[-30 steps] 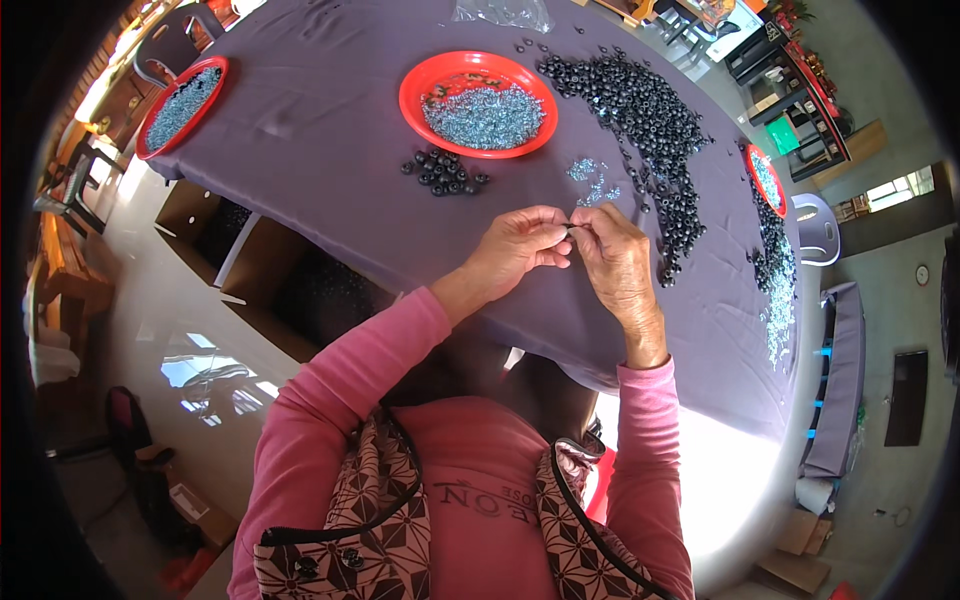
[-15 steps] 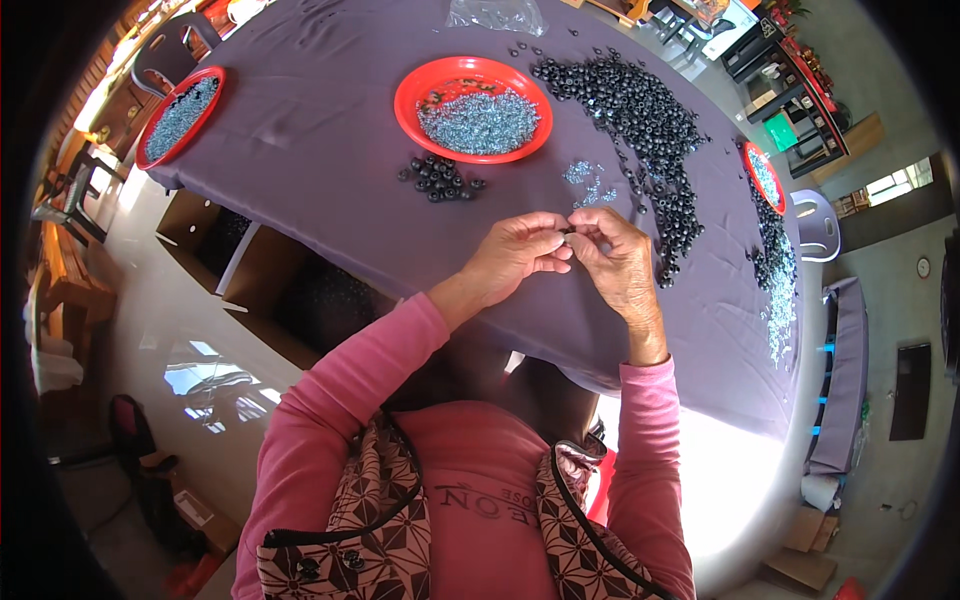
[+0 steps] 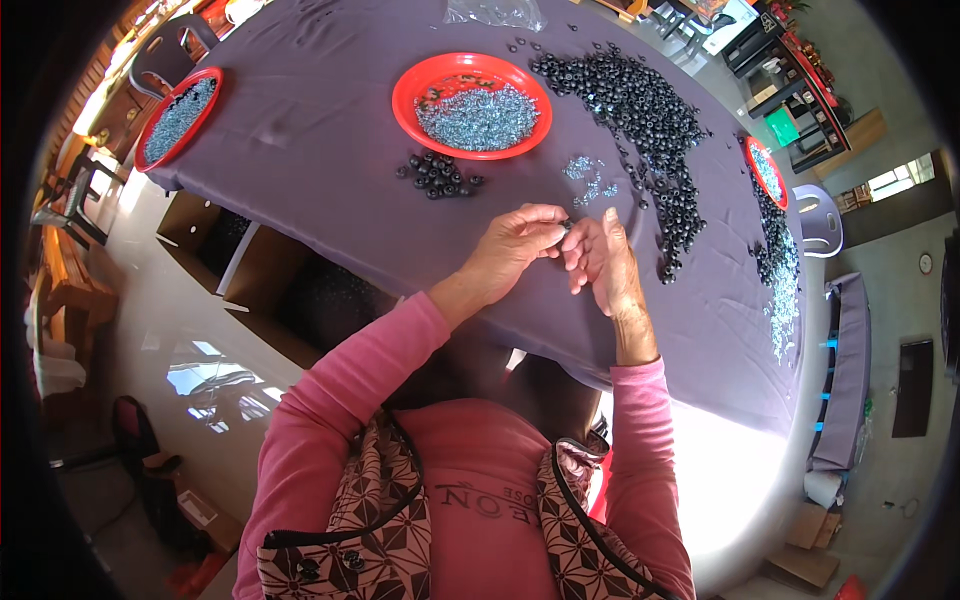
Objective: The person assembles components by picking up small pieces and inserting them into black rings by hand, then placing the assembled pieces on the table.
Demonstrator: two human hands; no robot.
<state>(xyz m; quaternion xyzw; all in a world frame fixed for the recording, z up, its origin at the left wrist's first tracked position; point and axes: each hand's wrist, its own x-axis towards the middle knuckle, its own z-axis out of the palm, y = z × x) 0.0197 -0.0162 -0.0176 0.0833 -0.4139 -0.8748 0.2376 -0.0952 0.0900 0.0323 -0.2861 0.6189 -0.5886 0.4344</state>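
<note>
A long table draped in a purple cloth (image 3: 330, 150) is filling most of the head view, seen from above by a person in pink sleeves who is sitting at its near edge. A wide heap of small black round parts (image 3: 640, 110) is spreading across the cloth ahead and to the right, trailing down toward the hands. A red round tray (image 3: 410, 95) is sitting straight ahead, holding a mound of small silvery parts (image 3: 478, 115). A second red tray (image 3: 160, 125) is lying far off at the left end, and a third (image 3: 765, 170) is showing at the right edge. Just before the middle tray a little cluster of black parts (image 3: 438, 176) is lying by itself, and to its right a thin scatter of silvery bits (image 3: 590, 180).

Both hands are meeting above the cloth near the table's edge. The left hand (image 3: 515, 250) is curling inward, fingers bent and pinching; the right hand (image 3: 605, 265) is standing edge-up beside it, fingers loosely folded toward the left. Between their fingertips one small dark piece (image 3: 566, 227) is being held, touching both hands; it is too small to tell its long axis or which hand is gripping it harder. The trailing end of the black heap is lying just right of the right hand, nearer to it than to the left.
</note>
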